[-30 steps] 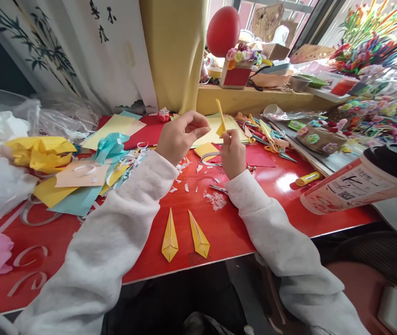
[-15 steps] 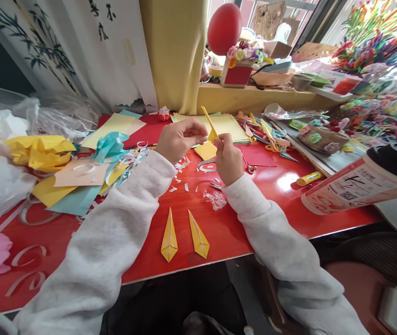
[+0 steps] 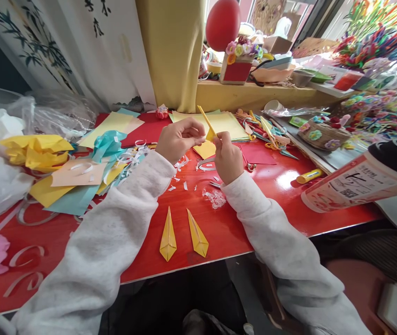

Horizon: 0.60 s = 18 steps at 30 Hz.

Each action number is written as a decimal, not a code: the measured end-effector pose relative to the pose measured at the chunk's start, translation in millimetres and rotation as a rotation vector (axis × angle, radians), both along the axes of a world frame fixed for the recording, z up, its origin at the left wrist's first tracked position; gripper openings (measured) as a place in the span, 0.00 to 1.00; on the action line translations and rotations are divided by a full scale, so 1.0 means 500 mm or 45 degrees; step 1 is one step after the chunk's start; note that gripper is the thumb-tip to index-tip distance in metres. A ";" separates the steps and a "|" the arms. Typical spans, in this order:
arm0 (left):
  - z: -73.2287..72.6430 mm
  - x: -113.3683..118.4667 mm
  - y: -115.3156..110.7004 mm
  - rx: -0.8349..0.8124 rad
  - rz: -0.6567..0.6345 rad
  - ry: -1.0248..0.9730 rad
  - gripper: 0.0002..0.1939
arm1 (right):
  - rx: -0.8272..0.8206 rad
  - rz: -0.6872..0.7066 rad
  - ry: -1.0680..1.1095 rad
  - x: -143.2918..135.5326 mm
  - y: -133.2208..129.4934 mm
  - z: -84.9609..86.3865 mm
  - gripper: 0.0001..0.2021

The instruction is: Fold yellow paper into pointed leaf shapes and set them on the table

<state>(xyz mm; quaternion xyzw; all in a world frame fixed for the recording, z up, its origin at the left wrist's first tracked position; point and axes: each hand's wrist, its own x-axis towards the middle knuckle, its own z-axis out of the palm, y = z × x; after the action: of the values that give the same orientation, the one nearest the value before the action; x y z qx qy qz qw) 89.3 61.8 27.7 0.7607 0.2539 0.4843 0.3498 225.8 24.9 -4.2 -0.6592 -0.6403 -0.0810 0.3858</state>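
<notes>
My right hand [image 3: 228, 158] is closed in a pinch on a folded yellow paper piece [image 3: 210, 131], whose narrow tip points up and to the left. Close beside that piece is my left hand [image 3: 180, 138], its fingers curled and the thumb bent towards the index finger. What it pinches, if anything, I cannot make out. Below the hands, near the table's front edge, lie two folded yellow paper pieces [image 3: 168, 237] [image 3: 197, 235], pointed ends away from me. Behind my right hand a yellow paper square [image 3: 205, 150] is partly hidden.
On the red table [image 3: 142, 263] are white paper scraps, coloured sheets [image 3: 69, 188] and crumpled yellow paper [image 3: 36, 151] at left. Scissors [image 3: 285, 150], a glue stick [image 3: 310, 176] and a tilted lidded cup [image 3: 355, 181] stand or lie at right. Pale yellow sheets [image 3: 229, 124] lie behind the hands.
The whole view has shifted very slightly. Both hands and the folded yellow paper keep nearly the same pose.
</notes>
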 end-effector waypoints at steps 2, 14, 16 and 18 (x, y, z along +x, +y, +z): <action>0.000 0.002 -0.002 -0.011 -0.001 -0.012 0.04 | 0.006 -0.012 -0.020 0.000 -0.001 0.000 0.11; -0.003 0.003 -0.006 -0.156 -0.010 0.049 0.17 | -0.019 -0.060 -0.092 0.001 -0.002 -0.002 0.13; -0.004 0.005 -0.004 -0.209 -0.024 0.060 0.14 | -0.016 -0.049 -0.093 0.001 -0.002 -0.002 0.13; -0.004 0.006 -0.004 -0.245 -0.048 0.070 0.11 | -0.012 -0.044 -0.099 0.001 -0.003 -0.002 0.13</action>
<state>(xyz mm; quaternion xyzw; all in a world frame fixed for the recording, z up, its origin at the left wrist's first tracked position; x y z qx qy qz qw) 92.4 59.8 25.5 0.7412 0.2942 0.4300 0.4232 226.2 23.6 -5.3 -0.6683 -0.6438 -0.1101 0.3560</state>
